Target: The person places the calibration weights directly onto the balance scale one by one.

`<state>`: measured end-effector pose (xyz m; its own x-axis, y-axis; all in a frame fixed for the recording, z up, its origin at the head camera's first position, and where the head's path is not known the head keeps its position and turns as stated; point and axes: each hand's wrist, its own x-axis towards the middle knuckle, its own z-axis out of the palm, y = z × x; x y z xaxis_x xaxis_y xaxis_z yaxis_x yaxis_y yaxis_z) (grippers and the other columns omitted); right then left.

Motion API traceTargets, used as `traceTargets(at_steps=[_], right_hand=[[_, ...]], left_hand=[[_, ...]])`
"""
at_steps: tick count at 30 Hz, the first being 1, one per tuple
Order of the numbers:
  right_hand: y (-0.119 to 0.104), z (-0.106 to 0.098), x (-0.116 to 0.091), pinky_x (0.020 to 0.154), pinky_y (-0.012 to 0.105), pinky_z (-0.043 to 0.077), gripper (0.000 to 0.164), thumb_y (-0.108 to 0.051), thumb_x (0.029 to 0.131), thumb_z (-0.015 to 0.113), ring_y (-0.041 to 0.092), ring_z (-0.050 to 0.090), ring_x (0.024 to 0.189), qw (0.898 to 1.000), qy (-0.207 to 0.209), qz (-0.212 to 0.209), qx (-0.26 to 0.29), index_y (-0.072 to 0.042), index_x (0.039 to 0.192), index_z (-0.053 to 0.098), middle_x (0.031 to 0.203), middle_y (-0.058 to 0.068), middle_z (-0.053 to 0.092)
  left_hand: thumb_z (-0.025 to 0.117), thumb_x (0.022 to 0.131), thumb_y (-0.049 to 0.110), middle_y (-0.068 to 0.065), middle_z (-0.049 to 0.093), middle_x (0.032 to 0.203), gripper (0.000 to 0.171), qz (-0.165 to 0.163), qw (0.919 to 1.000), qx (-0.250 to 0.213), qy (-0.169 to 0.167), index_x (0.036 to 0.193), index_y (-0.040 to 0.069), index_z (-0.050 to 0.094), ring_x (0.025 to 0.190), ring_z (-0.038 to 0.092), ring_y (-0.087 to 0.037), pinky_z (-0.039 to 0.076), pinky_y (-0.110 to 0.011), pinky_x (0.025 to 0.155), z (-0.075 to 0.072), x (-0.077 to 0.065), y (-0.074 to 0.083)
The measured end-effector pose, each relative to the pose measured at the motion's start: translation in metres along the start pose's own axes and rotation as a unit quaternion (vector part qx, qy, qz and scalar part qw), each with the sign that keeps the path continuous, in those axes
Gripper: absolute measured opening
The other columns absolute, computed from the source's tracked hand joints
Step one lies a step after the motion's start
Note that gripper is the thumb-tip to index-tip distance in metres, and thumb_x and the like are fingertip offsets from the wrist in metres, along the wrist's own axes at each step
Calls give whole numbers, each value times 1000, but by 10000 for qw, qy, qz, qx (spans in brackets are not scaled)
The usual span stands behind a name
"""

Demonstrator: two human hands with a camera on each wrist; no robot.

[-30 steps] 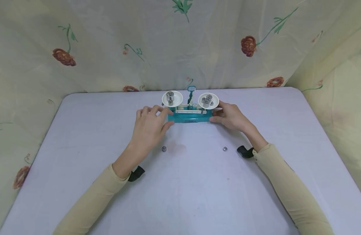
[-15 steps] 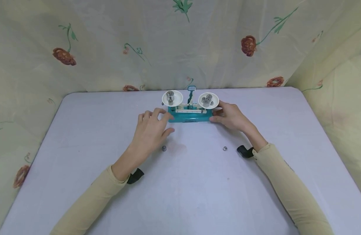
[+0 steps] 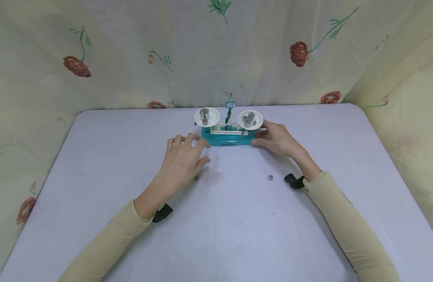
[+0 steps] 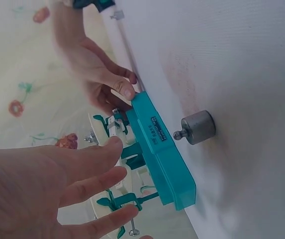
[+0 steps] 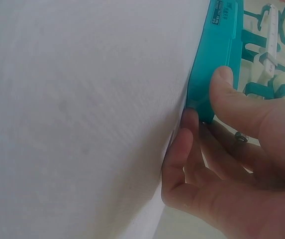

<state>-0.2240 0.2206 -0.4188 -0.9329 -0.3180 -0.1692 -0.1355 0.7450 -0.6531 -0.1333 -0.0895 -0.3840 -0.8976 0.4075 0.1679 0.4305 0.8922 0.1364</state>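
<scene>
A teal balance scale (image 3: 228,140) stands near the table's far edge. Its left pan (image 3: 215,117) and right pan (image 3: 259,119) are white, and metal weights sit in both. My right hand (image 3: 278,139) grips the right end of the base; in the right wrist view the thumb (image 5: 225,77) lies on its front face. My left hand (image 3: 181,158) hovers off the left front corner with loosely bent fingers, holding nothing. Just below it a metal weight (image 4: 199,128) with a knob stands on the table. Another small weight (image 3: 270,177) lies farther right, short of my right wrist.
The table (image 3: 230,235) has a pale cover. Behind it and along both sides hangs a floral curtain (image 3: 188,51). Black wrist mounts, left (image 3: 163,213) and right (image 3: 293,181), stick out under the sleeves.
My left hand has let go of the scale's left end and drawn back slightly toward me, its thumb and fingers spread. My right hand keeps its grip, and the scale stays put.
</scene>
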Motion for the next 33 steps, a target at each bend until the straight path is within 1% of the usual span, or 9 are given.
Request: traceTargets(at_steps=[3,10,15,18,24,28,33], right_hand=[[0,0,-1,118,59,49,73,-18,102,75,46,65,136,10000,24,-20,-6,-2,164,39,148,28,63],[-1,-2,0,119,59,49,73,-19,103,75,46,65,136,10000,-34,9,-34,-1,164,39,148,28,63],[-3,-3,-2,119,59,48,74,-19,103,75,46,64,137,10000,-72,14,-29,-2,165,38,149,28,62],[-3,-2,-2,119,59,49,73,-19,103,75,46,64,136,10000,-52,5,-37,-1,164,39,149,27,62],[-3,-2,-1,119,59,48,73,-21,103,75,46,64,136,10000,-58,7,-53,-1,164,39,148,28,62],[-2,-2,-1,120,59,48,74,-21,103,75,46,64,137,10000,-95,21,-17,-1,164,38,149,28,62],[-2,-2,0,120,59,48,74,-21,103,75,46,64,137,9999,-103,3,-20,0,164,38,149,28,62]], left_hand=[[80,99,36,-18,70,138,37,14,10000,29,-83,130,18,72,121,66,-51,52,-63,104,0,-1,1],[81,97,38,-17,71,137,42,-59,9982,222,-551,134,21,71,126,65,-50,49,-63,108,1,-3,2],[82,96,39,-17,71,137,43,-57,9971,309,-690,134,21,70,126,64,-50,48,-64,110,1,-5,1],[84,95,40,-17,71,137,47,-92,9962,313,-811,135,22,69,127,63,-51,47,-65,111,1,-6,0],[89,89,43,-17,73,135,58,-205,9922,288,-1191,139,21,68,129,61,-55,40,-70,115,1,-7,-1],[91,86,41,-17,73,134,63,-212,9891,241,-1438,141,21,67,130,59,-56,35,-74,118,1,-8,-1],[93,85,36,-17,72,137,68,-218,9838,201,-1767,145,22,64,131,58,-54,32,-75,121,1,-7,-2]])
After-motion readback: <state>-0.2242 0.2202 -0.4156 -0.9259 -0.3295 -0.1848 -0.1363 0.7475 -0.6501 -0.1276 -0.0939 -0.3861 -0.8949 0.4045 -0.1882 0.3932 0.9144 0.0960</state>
